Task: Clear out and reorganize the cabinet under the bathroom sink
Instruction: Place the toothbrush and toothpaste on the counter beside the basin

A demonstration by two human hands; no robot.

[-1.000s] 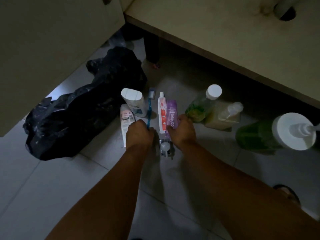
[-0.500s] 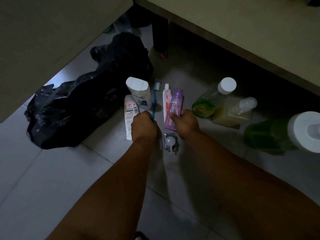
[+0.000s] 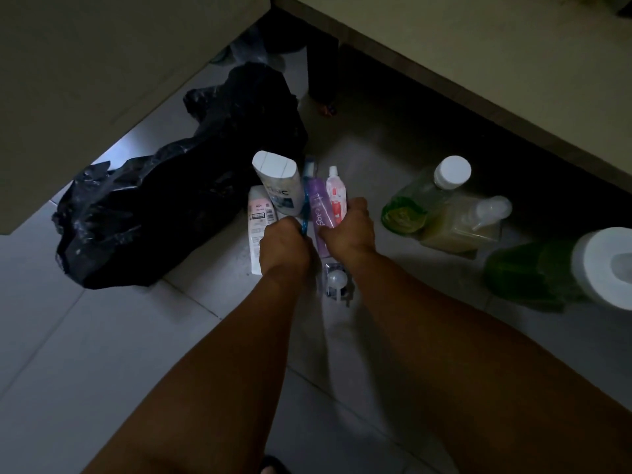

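On the floor tiles my left hand [image 3: 284, 248] grips the handle of a blue toothbrush [image 3: 306, 200]. Close beside it, my right hand [image 3: 349, 230] holds a purple tube [image 3: 317, 213] and a red-and-white toothpaste tube [image 3: 336, 196] together, lifted and pressed against the toothbrush. A white bottle [image 3: 278, 183] stands just left of them. A flat white-pink tube [image 3: 258, 230] lies on the floor under my left hand. A small clear item with a round white part [image 3: 337, 280] lies below my hands.
A crumpled black trash bag [image 3: 178, 196] lies to the left. A green bottle with a white cap [image 3: 424, 196], a yellowish pump bottle [image 3: 465, 224] and a large green pump bottle [image 3: 547, 271] stand to the right. The cabinet door [image 3: 102, 63] and cabinet shelf [image 3: 478, 63] overhang the floor.
My right hand picked up the purple tube with the toothpaste and brought both left, against the toothbrush in my left hand. The view shifted slightly.
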